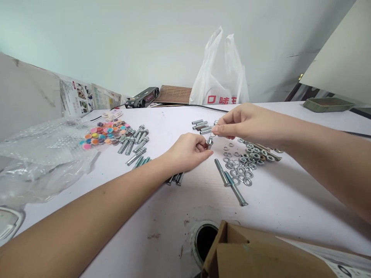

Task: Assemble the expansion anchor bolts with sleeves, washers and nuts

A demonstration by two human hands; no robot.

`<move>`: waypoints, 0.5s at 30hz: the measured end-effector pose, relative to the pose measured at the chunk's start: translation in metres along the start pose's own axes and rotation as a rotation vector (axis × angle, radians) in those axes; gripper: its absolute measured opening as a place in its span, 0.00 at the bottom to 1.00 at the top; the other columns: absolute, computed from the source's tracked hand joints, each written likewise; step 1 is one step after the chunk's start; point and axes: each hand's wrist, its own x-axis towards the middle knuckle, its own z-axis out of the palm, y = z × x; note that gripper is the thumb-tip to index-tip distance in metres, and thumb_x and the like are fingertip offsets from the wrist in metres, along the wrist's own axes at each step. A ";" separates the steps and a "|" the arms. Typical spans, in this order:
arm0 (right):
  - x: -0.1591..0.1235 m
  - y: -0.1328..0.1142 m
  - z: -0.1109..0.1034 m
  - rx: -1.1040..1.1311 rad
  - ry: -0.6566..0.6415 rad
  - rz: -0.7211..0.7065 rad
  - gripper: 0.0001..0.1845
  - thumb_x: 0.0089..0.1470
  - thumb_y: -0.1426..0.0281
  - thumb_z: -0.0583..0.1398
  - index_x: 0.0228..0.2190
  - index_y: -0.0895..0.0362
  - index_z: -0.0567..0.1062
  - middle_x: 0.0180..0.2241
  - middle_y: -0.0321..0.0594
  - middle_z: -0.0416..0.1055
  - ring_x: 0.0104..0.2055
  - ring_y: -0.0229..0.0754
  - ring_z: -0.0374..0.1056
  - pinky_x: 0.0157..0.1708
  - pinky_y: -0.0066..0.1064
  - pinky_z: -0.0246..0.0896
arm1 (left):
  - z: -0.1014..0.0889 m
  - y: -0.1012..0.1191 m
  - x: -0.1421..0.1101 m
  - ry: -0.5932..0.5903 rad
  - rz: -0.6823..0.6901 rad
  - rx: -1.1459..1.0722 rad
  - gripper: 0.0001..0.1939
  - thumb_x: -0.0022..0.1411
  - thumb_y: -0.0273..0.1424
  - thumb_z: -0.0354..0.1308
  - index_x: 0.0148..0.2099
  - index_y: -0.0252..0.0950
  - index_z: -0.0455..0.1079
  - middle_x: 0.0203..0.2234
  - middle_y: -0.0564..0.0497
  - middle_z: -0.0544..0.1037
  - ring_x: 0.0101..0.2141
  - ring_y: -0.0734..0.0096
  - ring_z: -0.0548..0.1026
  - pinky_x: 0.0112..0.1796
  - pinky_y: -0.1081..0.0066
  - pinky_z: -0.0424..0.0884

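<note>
My left hand (189, 150) is closed around an upright anchor bolt (209, 143), whose metal top shows above my fingers. Just over that top, my right hand (236, 121) pinches a small washer (213, 134) between thumb and fingertips. Whether the washer touches the bolt is too small to tell. Behind my hands lie several metal sleeves (199, 125). Loose washers (239, 170) and a heap of nuts (255, 152) are below my right wrist. Two long bolts (232, 183) rest nearer me. More bolts (176, 178) are partly hidden under my left forearm.
Assembled anchor bolts (135, 141) lie at the left, beside a pile of coloured discs (106, 133) and clear plastic wrapping (43, 154). A cardboard box (261, 251) stands in front by a round hole (205, 239). A white plastic bag (218, 77) and a green tray (327, 104) are behind.
</note>
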 end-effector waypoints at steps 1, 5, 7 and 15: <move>0.000 -0.002 0.003 0.016 0.009 -0.022 0.21 0.50 0.50 0.62 0.21 0.55 0.71 0.16 0.30 0.50 0.17 0.31 0.41 0.17 0.31 0.36 | 0.000 0.000 0.000 -0.004 0.006 -0.002 0.11 0.56 0.36 0.59 0.27 0.34 0.67 0.20 0.55 0.70 0.22 0.78 0.66 0.26 0.74 0.63; 0.005 0.002 0.010 -0.007 0.002 -0.047 0.21 0.50 0.52 0.63 0.19 0.54 0.70 0.16 0.31 0.50 0.18 0.32 0.44 0.17 0.32 0.37 | 0.000 -0.002 0.001 -0.009 0.007 -0.008 0.11 0.56 0.36 0.59 0.27 0.34 0.67 0.21 0.55 0.70 0.23 0.78 0.67 0.25 0.74 0.63; 0.007 0.007 0.010 -0.012 -0.004 -0.042 0.20 0.50 0.51 0.63 0.20 0.53 0.71 0.16 0.32 0.51 0.18 0.33 0.44 0.17 0.32 0.38 | 0.001 -0.003 0.001 -0.009 0.007 -0.004 0.12 0.56 0.37 0.59 0.27 0.34 0.66 0.21 0.55 0.70 0.23 0.78 0.67 0.25 0.74 0.63; 0.005 0.012 -0.007 -0.143 0.005 -0.060 0.24 0.48 0.45 0.62 0.20 0.53 0.71 0.15 0.31 0.52 0.17 0.33 0.45 0.17 0.32 0.40 | 0.001 -0.006 0.001 -0.012 0.010 -0.016 0.11 0.56 0.37 0.60 0.30 0.33 0.70 0.22 0.54 0.72 0.24 0.77 0.68 0.26 0.74 0.65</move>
